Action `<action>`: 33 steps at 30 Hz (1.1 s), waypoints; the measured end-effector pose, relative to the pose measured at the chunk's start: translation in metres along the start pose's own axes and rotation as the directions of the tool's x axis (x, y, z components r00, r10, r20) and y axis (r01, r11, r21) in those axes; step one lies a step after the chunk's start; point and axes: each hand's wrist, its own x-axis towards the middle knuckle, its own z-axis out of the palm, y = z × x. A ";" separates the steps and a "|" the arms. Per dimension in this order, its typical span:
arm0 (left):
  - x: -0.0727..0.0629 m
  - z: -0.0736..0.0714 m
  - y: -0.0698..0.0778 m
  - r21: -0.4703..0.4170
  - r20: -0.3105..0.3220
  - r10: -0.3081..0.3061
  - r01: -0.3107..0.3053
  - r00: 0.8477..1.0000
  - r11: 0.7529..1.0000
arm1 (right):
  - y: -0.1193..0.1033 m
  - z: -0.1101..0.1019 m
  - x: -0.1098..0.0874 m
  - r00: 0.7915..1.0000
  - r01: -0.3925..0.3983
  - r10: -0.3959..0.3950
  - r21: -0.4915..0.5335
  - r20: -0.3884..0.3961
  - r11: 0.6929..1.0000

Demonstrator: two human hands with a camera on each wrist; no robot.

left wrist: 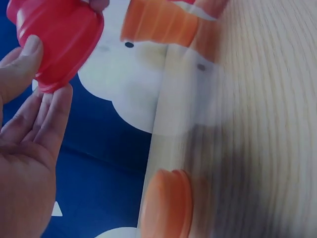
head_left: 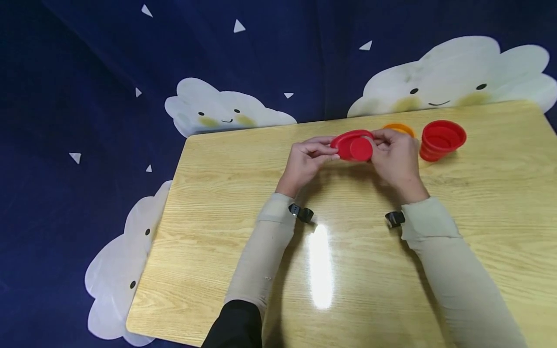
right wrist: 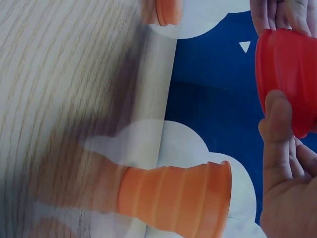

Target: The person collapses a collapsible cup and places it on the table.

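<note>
Both hands hold a red ribbed cup [head_left: 361, 150] above the far part of the table, its small round base facing the head camera. My left hand [head_left: 300, 162] grips one side, with the thumb [left wrist: 30, 49] on the ribbed wall and fingers under the rim in the left wrist view. On the opposite side, my right hand [head_left: 398, 157] pinches it between thumb and fingers. Just behind the right hand is a taller orange ribbed cup [right wrist: 178, 198], partly covered by it in the head view. A second red cup [head_left: 441, 140] stands upright to the right.
A low orange piece [left wrist: 166, 203], like a flattened cup, sits near the table's far edge, hidden behind the hands in the head view. Beyond the wooden table [head_left: 226, 217] hangs a dark blue cloth [head_left: 261, 48] printed with clouds. Black straps sit at both wrists.
</note>
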 end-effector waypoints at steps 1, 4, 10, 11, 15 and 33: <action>0.000 0.001 0.001 0.012 -0.011 -0.014 0.014 1.000 1.000 | 0.000 0.000 0.000 1.000 0.002 -0.002 0.001 -0.005 1.000; 0.002 0.002 0.003 0.053 -0.042 -0.044 0.046 0.998 0.997 | -0.002 0.001 0.001 1.000 0.007 -0.007 0.016 -0.014 1.000; 0.004 0.007 0.006 0.179 -0.081 -0.071 0.085 0.994 0.980 | -0.001 0.004 0.000 0.999 0.028 -0.028 0.005 -0.044 1.000; 0.005 0.009 0.006 0.202 -0.084 -0.068 0.084 0.994 0.976 | -0.001 0.005 0.000 0.998 0.036 -0.036 0.000 -0.052 0.999; 0.005 0.011 0.006 0.249 -0.104 -0.058 0.083 0.993 0.965 | -0.001 0.009 -0.001 0.996 0.050 -0.050 -0.005 -0.070 0.999; 0.009 0.013 0.010 0.299 -0.236 -0.105 0.175 0.966 0.938 | -0.006 0.001 0.000 0.989 -0.060 0.033 0.186 0.142 0.981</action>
